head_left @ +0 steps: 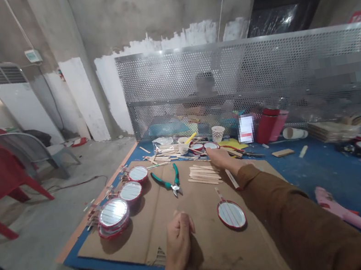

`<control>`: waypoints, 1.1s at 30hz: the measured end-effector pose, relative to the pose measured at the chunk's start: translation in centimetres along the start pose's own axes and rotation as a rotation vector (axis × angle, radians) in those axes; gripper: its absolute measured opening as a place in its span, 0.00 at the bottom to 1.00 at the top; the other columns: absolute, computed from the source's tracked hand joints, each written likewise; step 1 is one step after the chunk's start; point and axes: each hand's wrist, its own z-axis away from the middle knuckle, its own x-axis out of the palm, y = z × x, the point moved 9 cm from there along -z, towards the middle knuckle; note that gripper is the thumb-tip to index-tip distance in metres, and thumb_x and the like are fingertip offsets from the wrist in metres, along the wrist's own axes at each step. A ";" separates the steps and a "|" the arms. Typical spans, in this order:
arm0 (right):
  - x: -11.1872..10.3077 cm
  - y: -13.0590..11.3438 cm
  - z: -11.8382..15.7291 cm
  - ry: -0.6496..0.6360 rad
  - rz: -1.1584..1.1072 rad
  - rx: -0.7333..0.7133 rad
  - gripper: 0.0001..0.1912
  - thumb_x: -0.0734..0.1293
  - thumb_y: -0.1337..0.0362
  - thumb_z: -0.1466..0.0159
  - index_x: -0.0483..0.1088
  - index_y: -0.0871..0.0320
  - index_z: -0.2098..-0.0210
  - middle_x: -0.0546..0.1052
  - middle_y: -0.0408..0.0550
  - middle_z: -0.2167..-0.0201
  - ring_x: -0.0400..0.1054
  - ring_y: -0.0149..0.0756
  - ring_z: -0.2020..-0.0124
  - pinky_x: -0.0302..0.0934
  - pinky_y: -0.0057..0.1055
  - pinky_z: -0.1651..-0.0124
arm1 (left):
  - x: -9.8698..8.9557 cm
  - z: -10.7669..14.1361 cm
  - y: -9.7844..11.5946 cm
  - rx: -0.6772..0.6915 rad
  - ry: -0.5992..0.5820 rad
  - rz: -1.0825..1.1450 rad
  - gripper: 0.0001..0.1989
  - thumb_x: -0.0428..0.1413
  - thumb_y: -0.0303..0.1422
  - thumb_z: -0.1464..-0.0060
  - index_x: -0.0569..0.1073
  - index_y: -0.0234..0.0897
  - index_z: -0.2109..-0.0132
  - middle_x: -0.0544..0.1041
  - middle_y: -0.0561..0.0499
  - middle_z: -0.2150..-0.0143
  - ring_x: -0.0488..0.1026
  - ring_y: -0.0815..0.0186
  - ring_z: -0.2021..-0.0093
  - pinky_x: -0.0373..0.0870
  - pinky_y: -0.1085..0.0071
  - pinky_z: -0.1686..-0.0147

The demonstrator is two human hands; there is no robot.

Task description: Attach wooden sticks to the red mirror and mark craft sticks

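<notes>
**Two bare hands work over a cardboard sheet among craft mirrors and sticks**

The right hand [221,157], coming out of a brown sleeve [276,202], reached flat and open across the far side of the cardboard sheet [208,253]. Its fingertips [208,152] ended at or just beside a small red-rimmed round mirror [211,146]; whether they touched it could not be told. It gripped nothing that showed. The left hand [180,237] lay near the sheet's front edge, its fingers curled together in a loose fist, and whether anything sat inside it could not be told.

Between the hands lay a bundle of flat wooden craft sticks [204,175], and green-handled pliers [167,184] rested to its left. A single red-rimmed mirror with a wooden stick [231,214] lay just right of the left hand, while a stacked mirror pile [114,217] and two more mirrors [130,192] sat along the left side. The sheet lay on a blue tabletop [316,171], with a paper cup [218,133] near its far edge. Beyond a perforated metal screen [224,66], a blurred co-worker [205,85] sat.
</notes>
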 end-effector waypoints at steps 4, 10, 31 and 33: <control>-3.2 0.1 1.5 0.095 -0.106 0.013 0.14 0.55 0.69 0.31 0.70 0.61 0.53 0.79 0.58 0.57 0.73 0.41 0.58 0.59 0.29 0.61 | 0.0 0.0 0.3 0.058 0.002 -0.042 0.29 0.41 0.55 0.41 0.61 0.39 0.80 0.64 0.54 0.81 0.65 0.67 0.75 0.64 0.56 0.45; -7.3 -2.1 7.5 0.147 -0.350 -0.127 0.10 0.59 0.65 0.34 0.72 0.60 0.63 0.78 0.49 0.64 0.69 0.35 0.64 0.58 0.27 0.63 | -1.0 0.6 1.4 0.189 0.124 -0.040 0.14 0.51 0.40 0.40 0.76 0.38 0.57 0.78 0.46 0.59 0.75 0.62 0.57 0.73 0.67 0.58; -5.0 1.7 7.4 0.219 -0.363 0.076 0.12 0.57 0.70 0.36 0.73 0.60 0.66 0.77 0.51 0.67 0.68 0.36 0.66 0.59 0.28 0.65 | 0.6 1.0 2.8 0.501 0.146 -0.400 0.17 0.50 0.31 0.39 0.75 0.40 0.46 0.76 0.42 0.45 0.70 0.57 0.43 0.67 0.55 0.44; -4.0 2.8 5.2 0.200 -0.337 0.091 0.15 0.56 0.69 0.35 0.74 0.61 0.66 0.76 0.50 0.73 0.68 0.37 0.70 0.59 0.28 0.67 | 1.2 1.1 2.9 0.511 0.082 -0.383 0.14 0.50 0.30 0.39 0.78 0.39 0.51 0.77 0.42 0.48 0.72 0.57 0.47 0.70 0.57 0.47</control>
